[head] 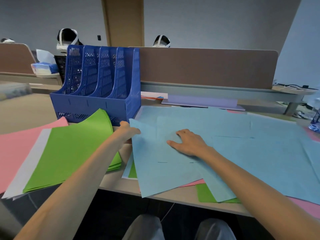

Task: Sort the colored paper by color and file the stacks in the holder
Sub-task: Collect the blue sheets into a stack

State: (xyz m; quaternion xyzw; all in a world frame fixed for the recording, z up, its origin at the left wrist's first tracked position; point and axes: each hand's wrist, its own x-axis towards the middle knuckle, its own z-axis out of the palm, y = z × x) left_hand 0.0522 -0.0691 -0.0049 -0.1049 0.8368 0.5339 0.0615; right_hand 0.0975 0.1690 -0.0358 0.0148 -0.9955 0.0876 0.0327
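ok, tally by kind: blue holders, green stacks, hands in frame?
Blue holder: 1
Green stack: 1
Hands: 2 (left hand, right hand)
Total: 4
Stray green sheets under the blue paper are not counted.
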